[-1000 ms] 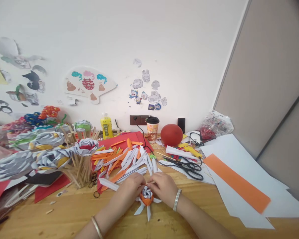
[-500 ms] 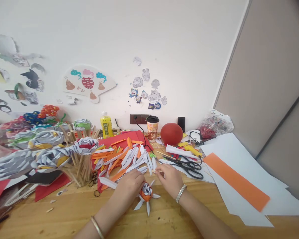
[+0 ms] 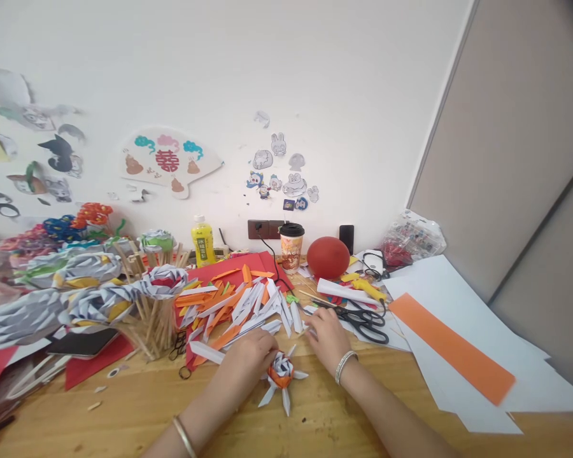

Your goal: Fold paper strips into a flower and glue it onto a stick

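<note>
Basically, the work sits near centre: a small white & orange paper flower (image 3: pixel 282 364) on the wood table (image 3: pixel 315 439), its long white petals (image 3: pixel 286 403) splayed round the base. L hand (image 3: pixel 253 350) is at its upper-left edge, fingers bunched & curled over; tips are hidden, so can't tell if they're pinching paper or just resting on it. R hand (image 3: pixel 327 334) is apart from the flower, to its upper right, fingers a bit parted, beside the black scissors (image 3: pixel 351 314) & near the pile of folded strips (image 3: pixel 255 302); a thin pale bit seems to be by the thumb, too small to ID, so can't tell if R hand grips anything. To do this well, IMO: L hand light, just enough to stop the flower sliding or turning, b/c crushed folds prob. won't spring back. Best to steady it low, at the orange ring (image 3: pixel 281 380), not by the petal tips. R hand should work w/ fingertips only, coming in from the right, w/ the bracelet (image 3: pixel 342 364) kept off the petals so nothing snags. Paper looks thin, so small moves, min. force, & check petal spacing after each touch. Mind the scissors too, v. close to R hand.
</note>
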Motion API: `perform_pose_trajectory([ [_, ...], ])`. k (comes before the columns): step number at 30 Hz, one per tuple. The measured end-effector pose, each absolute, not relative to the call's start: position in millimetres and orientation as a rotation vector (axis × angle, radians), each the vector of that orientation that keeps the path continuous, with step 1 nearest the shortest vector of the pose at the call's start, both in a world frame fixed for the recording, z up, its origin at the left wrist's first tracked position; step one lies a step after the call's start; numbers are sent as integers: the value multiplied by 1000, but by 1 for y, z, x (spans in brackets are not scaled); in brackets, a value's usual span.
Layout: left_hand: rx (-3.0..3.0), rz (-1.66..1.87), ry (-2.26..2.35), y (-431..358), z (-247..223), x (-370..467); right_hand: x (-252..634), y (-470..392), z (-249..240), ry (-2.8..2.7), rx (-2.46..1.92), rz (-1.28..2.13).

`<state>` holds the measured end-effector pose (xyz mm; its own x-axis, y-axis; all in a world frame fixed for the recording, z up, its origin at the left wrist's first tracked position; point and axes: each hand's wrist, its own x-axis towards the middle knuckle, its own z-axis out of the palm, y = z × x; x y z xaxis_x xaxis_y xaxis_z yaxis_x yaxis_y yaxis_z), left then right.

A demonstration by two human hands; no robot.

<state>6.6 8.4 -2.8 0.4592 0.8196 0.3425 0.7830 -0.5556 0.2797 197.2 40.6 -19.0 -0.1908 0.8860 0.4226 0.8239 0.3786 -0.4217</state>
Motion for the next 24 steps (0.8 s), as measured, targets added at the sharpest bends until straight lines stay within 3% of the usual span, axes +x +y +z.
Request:
perform_pose_trajectory([
  [2,2527,739,1444,8,-2,7,196,40,-19,-1970,-1333,255],
  [7,2481,937,1391,8,-4,5,186,37,-27,-1808,-1011,1074],
  [10,2548,1030,1333,7,-3,4,180,35,-32,-1739,-966,1315],
  [24,2479,1032,1112,2,-1,12,170,29,-32,-1725,-1166,851],
])
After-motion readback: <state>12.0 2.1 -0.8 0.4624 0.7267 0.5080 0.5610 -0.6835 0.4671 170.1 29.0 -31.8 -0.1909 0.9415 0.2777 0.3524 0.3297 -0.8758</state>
